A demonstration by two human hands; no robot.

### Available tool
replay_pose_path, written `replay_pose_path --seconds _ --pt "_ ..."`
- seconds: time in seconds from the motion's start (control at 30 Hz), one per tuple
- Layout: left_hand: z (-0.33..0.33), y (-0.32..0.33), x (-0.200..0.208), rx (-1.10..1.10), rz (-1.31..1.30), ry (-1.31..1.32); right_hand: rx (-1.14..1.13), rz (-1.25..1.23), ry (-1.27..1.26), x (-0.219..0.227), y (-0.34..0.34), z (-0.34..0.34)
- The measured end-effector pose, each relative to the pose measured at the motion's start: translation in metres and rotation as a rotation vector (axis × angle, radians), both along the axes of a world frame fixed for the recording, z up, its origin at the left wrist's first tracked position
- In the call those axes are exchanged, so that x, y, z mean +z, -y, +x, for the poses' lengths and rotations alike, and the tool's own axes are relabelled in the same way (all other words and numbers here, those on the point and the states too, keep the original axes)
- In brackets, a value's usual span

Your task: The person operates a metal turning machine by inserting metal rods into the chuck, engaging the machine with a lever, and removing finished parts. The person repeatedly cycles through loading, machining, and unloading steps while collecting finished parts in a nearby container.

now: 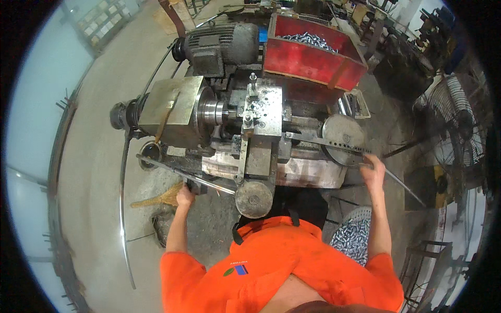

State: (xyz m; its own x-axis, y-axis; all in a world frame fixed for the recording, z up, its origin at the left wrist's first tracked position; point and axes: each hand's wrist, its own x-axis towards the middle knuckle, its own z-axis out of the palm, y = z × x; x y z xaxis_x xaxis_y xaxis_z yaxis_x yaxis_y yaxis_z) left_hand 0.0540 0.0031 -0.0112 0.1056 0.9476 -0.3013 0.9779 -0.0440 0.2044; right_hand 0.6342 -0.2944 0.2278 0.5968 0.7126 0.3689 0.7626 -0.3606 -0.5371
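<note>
In front of me stands a small lathe with a steel chuck (211,111) and a tool-post block (266,107). My right hand (373,171) is closed around the far right end of a flat metal lever bar with a row of holes (326,141), which passes over a round disc (344,133). Low on the left, my left hand (185,196) is curled into a grip beside a dark block (195,185); what lies inside its fingers is hidden. Just above it slants a shiny metal rod (188,175), reaching toward a smaller round disc (254,200) near my body.
Behind the lathe are an electric motor (222,44) and a red bin (308,65) of small metal parts. More such parts fill a basket (352,237) below my right arm. A fan (454,122) stands at right; a straw brush (162,198) lies on the floor at left.
</note>
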Motion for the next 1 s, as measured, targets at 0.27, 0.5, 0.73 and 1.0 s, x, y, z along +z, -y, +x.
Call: replay_pose_path --seconds 0.27,0.5,0.73,1.0 --pt "-0.055 0.004 0.127 -0.077 0.332 0.173 0.713 0.097 0.074 0.069 -0.214 -0.113" --pt "-0.144 0.037 0.241 0.135 0.896 0.038 0.739 -0.265 0.166 0.057 -0.312 -0.207" --pt "-0.218 0.002 0.204 0.499 0.426 -0.438 0.807 -0.369 0.28 0.054 -0.32 -0.213" --pt "-0.175 0.004 0.214 0.618 0.433 -0.386 0.846 -0.387 0.173 0.058 -0.317 -0.205"
